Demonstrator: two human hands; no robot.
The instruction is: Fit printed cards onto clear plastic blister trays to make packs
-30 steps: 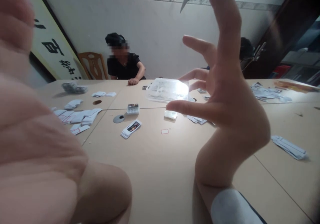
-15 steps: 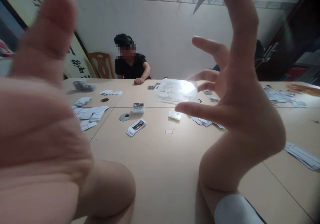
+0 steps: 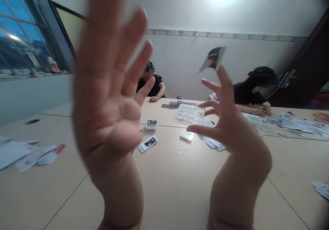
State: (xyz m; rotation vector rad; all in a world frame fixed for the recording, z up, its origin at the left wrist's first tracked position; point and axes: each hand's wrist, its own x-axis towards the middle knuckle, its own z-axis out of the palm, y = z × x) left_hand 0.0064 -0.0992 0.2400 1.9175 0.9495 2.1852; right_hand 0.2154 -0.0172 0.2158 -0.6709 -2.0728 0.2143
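Note:
My left hand (image 3: 110,120) is raised close to the camera, its fingers stretched upward and partly blurred, with nothing seen in it. Opposite it, my right hand (image 3: 228,123) is raised with its fingers spread. A small pale sticker with a dark printed picture (image 3: 212,60) stands at the tip of its index finger and seems to cling there. Beyond the right thumb lie a clear plastic tray (image 3: 189,113) and a small clear packet (image 3: 186,136). Between the hands, on the table, are a stack of printed labels (image 3: 148,144) and a small box with a dark top (image 3: 151,124).
Across the table (image 3: 174,189) sits a person in black (image 3: 160,86); another person (image 3: 244,93) leans over papers at the right. Paper strips (image 3: 290,123) spread there, and more papers (image 3: 17,151) lie at the left. A red-edged label (image 3: 179,152) lies in the middle.
The view has tilted up, bringing in the window and the second person. My left hand has moved right and farther from the camera. My right hand appears lower, the sticker still at its fingertip.

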